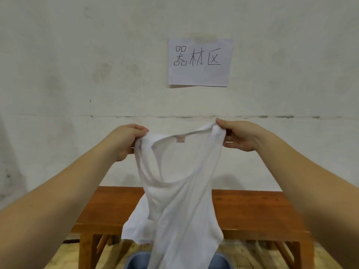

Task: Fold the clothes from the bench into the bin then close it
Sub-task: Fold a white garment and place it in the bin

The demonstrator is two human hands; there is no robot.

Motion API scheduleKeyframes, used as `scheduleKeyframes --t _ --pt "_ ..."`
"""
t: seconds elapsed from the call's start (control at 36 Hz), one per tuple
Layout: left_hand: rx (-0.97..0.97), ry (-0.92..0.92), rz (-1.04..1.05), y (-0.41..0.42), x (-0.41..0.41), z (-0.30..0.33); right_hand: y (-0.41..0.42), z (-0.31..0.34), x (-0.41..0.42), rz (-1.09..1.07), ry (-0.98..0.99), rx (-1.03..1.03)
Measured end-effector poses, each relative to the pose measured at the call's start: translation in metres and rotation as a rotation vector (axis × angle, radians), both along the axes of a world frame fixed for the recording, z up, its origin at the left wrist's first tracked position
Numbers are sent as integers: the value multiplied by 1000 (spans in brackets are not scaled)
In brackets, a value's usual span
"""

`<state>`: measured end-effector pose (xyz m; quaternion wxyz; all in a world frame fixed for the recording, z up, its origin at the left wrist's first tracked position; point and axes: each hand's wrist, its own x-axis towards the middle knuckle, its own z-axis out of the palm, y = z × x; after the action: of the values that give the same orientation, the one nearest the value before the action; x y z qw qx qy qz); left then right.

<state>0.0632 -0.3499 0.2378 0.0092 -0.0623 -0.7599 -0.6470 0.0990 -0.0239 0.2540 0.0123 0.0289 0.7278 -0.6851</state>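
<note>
Fingers of both your hands pinch the thin white cotton tank top by its straps above the brown wooden surface; uneven grip risks a skewed fold.

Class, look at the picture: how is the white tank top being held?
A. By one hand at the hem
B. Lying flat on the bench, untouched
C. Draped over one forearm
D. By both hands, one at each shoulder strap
D: the left hand and the right hand each pinch a shoulder strap of the white tank top, which hangs down in front of the wooden bench.
</note>
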Motion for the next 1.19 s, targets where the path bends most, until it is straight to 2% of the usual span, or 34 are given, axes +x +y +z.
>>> scheduleKeyframes --t 0.14,0.31,0.36,0.47,0.53,0.61,0.69,0.86,0.92,1.0,1.19 --pt "493 -107 -166 -2 3 5 -5 -18 -4 49 90 -448" --pt "723 -26 -198 10 14 7 -15 -17 3 130 180 -594" --pt "712 -9 -174 14 15 8 -17 -13 3 127 208 -626" --pt "475 25 -147 21 13 6 -20 -14 -5 86 221 -635" --pt "478 5 -159 24 13 6 -19 -16 -6 97 214 -624" --pt "461 -1 -196 26 13 5 -17 -16 -4 144 222 -502" --pt "330 70 -153 28 12 2 -16 -16 -4 109 278 -287" --pt "16 248 5 29 10 1 -22 -10 2 -178 494 519" --pt "-39 280 18 30 12 3 -26 -9 3 -225 547 703" --pt "-74 304 22 31 12 5 -29 -9 3 -261 585 803" --pt "-176 327 35 24 7 6 -25 -14 -4 -283 585 880"
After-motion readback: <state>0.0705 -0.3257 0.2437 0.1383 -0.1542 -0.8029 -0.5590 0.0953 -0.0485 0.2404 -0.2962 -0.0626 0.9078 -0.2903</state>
